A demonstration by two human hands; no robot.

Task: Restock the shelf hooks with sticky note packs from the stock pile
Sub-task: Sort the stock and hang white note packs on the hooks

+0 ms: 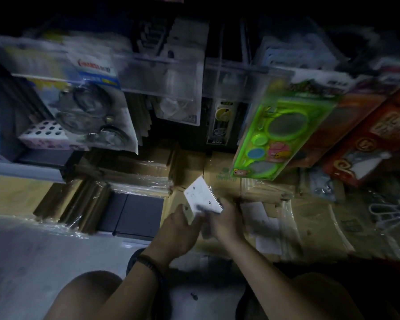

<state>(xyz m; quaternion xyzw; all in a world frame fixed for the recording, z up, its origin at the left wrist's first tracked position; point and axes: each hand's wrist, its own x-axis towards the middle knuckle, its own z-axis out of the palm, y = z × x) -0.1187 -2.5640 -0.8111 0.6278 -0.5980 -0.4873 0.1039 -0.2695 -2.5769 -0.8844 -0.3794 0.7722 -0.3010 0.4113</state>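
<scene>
Hanging goods above, stock below; head view, the only one, dim and motion-blurred.

Item 1: white flat rectangular sticky note pack (202,195). It is held low at the centre, raised off the film-wrapped brown cardboard boxes (134,179) on the floor and below the hanging display. It is tilted, with its long axis running from the near-right corner, by the hands, up and away to the far left. The far short edge points toward the shelf.

Item 2: left hand (179,229). It grips the pack's near-left edge, thumb on the upper face and fingers curled beneath. A dark beaded wristband (149,262) sits on the wrist.

Item 3: right hand (226,221). It is curled over the pack's near-right corner and appears to pinch it, though the blur hides the exact finger placement.

Item 4: display. A bright green plastic toy card (284,135) hangs just above and to the right of the pack. A clear plastic blister pack (178,98) hangs straight above it. The hook tips themselves cannot be made out.

Judgement: both hands sit at the pack's near end, leaving the far edge free. The hanging move depends on raising that far edge up and forward to a hook. Neither hand is clearly nearer.
</scene>
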